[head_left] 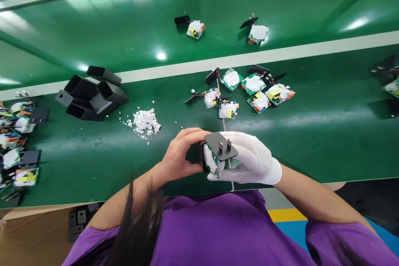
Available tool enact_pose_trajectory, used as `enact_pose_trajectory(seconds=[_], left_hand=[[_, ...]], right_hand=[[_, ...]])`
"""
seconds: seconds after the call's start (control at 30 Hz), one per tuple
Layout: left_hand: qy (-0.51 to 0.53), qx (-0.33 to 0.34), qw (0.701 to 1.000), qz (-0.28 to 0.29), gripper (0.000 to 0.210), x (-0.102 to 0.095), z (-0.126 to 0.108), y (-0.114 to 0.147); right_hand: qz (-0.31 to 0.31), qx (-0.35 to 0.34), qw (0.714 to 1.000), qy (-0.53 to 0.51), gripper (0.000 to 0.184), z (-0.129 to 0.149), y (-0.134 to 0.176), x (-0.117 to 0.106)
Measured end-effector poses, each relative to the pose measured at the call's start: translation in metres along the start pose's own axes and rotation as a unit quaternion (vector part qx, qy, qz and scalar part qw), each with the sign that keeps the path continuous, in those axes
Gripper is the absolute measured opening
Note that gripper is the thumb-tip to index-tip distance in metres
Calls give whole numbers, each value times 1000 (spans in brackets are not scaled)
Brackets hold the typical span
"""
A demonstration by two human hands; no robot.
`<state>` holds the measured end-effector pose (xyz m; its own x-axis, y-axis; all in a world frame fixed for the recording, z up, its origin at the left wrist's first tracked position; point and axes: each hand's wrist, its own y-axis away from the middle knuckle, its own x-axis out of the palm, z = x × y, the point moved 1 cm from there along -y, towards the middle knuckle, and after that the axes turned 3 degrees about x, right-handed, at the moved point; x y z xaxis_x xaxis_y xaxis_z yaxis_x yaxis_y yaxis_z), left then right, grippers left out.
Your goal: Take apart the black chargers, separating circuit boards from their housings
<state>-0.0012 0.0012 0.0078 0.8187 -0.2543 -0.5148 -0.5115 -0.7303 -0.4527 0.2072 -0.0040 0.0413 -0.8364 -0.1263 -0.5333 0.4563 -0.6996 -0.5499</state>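
Note:
Close to my body, above the bench edge, my left hand (pixel 183 151) is bare and wrapped round a black charger housing (pixel 202 157). A circuit board (pixel 211 158) coated with white filler sits partly in the mouth of that housing. Over it tilts a black plug cover (pixel 220 145) with two metal prongs pointing up. My right hand (pixel 252 158), in a white glove, grips the board and plug cover from the right side. Its fingertips are partly hidden behind the cover. How deep the board sits in the housing is hidden.
Several empty black housings (pixel 90 93) are stacked at the left, near a pile of white flakes (pixel 146 122). Several coated boards (pixel 254 83) with plug covers lie ahead. More boards (pixel 18 141) fill the far left; two others rest on the raised green surface (pixel 131 29) behind.

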Motion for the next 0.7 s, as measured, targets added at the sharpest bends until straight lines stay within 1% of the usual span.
enact_pose_trajectory(seconds=[0.1, 0.17, 0.2, 0.27, 0.33, 0.37, 0.4, 0.43, 0.5, 0.53, 0.57, 0.6, 0.63, 0.7], left_hand=[[-11, -6, 1000, 4, 54, 0, 0, 1], [-25, -14, 1000, 4, 53, 1, 1, 3], [-34, -20, 999, 4, 54, 1, 2, 4], [-52, -37, 998, 2, 57, 2, 4, 5], [-64, -52, 997, -6, 61, 3, 7, 5], [-68, -56, 996, -12, 61, 3, 7, 5], [-71, -56, 996, -17, 60, 3, 8, 4], [-74, -52, 996, -21, 58, 4, 8, 3], [-77, -41, 996, -24, 55, 5, 8, 2], [-75, -36, 996, -25, 54, 5, 7, 2], [-68, -33, 997, -27, 54, 5, 7, 1], [-52, -35, 998, -28, 55, 4, 7, 1], [-24, -45, 998, -25, 55, 4, 7, 1], [81, -105, 991, -1, 56, 1, 8, 1]], right_hand=[[10, -6, 1000, 0, 26, -1, 1, 2], [7, 6, 1000, 19, 28, -3, 4, 5], [6, 19, 999, 31, 33, -4, 5, 6], [13, 52, 998, 36, 51, -7, 9, 9], [34, 106, 994, -15, 73, -9, 11, 13], [44, 154, 985, -59, 81, -9, 11, 15], [52, 216, 969, -110, 85, -10, 10, 16], [66, 284, 942, -165, 85, -10, 9, 19], [108, 404, 872, -255, 79, -10, 7, 24], [128, 441, 841, -286, 74, -11, 6, 27], [142, 465, 817, -310, 70, -11, 4, 30], [143, 480, 800, -331, 67, -12, 3, 32], [130, 487, 789, -350, 65, -13, 2, 33], [84, 490, 777, -386, 66, -15, 0, 35]])
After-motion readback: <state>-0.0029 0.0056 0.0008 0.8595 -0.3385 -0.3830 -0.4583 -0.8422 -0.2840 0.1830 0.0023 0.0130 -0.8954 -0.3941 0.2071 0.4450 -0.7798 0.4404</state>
